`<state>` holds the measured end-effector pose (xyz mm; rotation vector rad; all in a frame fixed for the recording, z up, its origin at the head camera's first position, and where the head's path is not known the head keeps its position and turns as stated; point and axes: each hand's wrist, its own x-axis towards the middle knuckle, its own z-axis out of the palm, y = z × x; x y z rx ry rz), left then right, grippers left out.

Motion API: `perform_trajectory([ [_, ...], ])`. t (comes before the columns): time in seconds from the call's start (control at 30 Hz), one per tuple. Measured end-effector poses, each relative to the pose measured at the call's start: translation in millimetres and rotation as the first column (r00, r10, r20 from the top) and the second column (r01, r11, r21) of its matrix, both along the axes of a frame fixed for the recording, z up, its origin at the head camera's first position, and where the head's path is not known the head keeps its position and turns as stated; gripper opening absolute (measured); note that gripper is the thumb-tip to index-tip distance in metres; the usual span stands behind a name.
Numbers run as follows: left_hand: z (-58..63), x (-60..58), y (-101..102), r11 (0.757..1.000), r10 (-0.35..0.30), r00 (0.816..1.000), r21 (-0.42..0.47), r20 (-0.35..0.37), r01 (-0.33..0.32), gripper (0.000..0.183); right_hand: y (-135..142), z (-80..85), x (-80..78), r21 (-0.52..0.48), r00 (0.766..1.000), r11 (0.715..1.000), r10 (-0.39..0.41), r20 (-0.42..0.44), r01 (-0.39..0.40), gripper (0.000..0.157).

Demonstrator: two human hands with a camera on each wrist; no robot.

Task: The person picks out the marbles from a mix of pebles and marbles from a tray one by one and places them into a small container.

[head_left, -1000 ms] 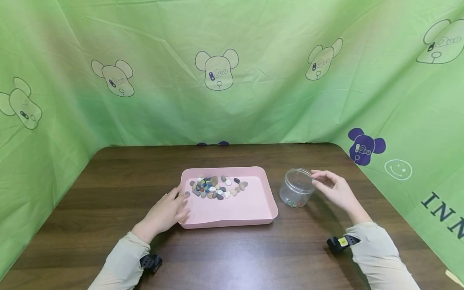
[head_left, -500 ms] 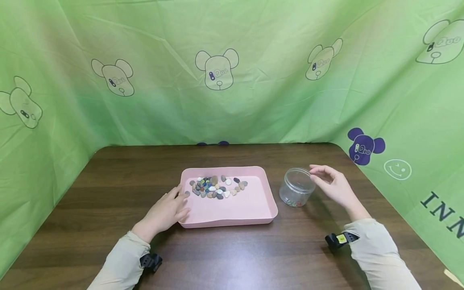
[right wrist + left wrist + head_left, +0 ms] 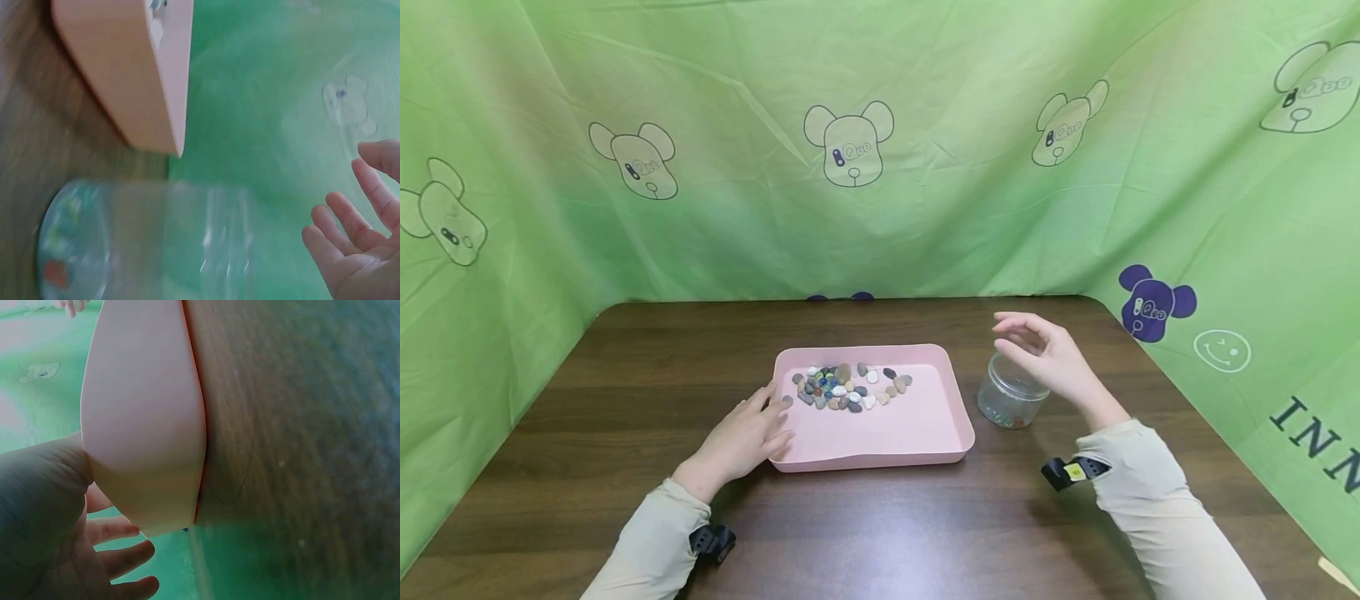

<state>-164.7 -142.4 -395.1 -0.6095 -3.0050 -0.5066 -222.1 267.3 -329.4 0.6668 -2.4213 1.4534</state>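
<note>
left hand [image 3: 737, 437] on left rim of pink tray [image 3: 880, 437], fingers spread, pebbles [image 3: 839, 391] lying within; right hand [image 3: 1051, 360] above clear jar [image 3: 1006, 407] beside tray, fingers apart, loosely bent.

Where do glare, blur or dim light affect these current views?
Head: pale glare on the table near the bottom edge; left wrist: dim foreground, curtain washed out at the left edge; right wrist: jar blurred, right hand crisper.

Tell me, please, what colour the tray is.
The tray is pink; the head view shows it best.
</note>
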Motion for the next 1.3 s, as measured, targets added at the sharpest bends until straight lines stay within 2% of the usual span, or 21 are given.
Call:
perform_trajectory([
  [0.17,-0.5,-0.3,0,1.000,0.000,1.000,0.000,0.001,0.000,0.047,-23,6.9,-6.0,0.039,0.999,0.999,0.034,0.013,-0.035,0.018],
  [0.47,-0.4,-0.1,0,1.000,-0.005,1.000,0.000,0.001,0.005,0.048,-59,14.4,-14.5,0.071,0.985,0.989,0.118,0.126,-0.128,0.025],
  [0.77,-2.5,-0.9,0,1.000,-0.016,1.000,-0.002,-0.027,0.016,0.048,-86,8.2,-26.7,0.074,0.964,0.968,0.227,0.140,-0.239,0.025],
  [1.07,-1.9,-0.7,-1,1.000,-0.029,0.998,-0.014,-0.062,0.028,0.043,-110,0.2,-40.5,0.076,0.929,0.935,0.331,0.163,-0.347,0.022],
  [1.3,-2.0,-0.5,-1,1.000,-0.026,0.997,-0.016,-0.070,0.025,0.042,-129,-7.0,-50.7,0.104,0.891,0.893,0.415,0.182,-0.437,0.022],
])
